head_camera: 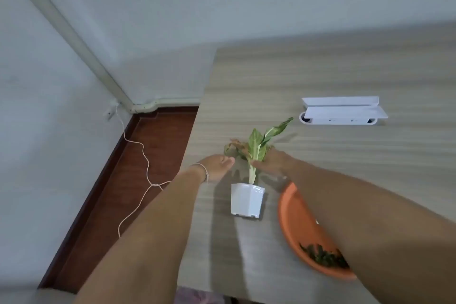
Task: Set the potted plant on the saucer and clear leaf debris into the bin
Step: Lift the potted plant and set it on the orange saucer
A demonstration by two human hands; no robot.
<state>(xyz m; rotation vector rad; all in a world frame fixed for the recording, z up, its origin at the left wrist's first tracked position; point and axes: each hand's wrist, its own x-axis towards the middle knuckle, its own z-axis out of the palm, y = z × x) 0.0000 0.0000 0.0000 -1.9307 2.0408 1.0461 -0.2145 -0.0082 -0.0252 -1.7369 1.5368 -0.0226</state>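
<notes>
A small white pot [246, 201] with a variegated green plant [259, 143] stands upright on the wooden table, just left of an orange saucer [296, 224]. Dark leaf debris [323, 255] lies in the saucer's near part. My left hand [217, 165] pinches a withered brown leaf [233, 147] on the plant's left side. My right hand [271, 161] grips the plant's stem and lower leaves above the pot. My right forearm hides much of the saucer. No bin is in view.
A white cable box with a raised lid [343, 111] is set in the table [345, 69] at the back right. The table's left edge drops to a red-brown floor [158, 155], where a thin cord [143, 155] trails from a wall socket.
</notes>
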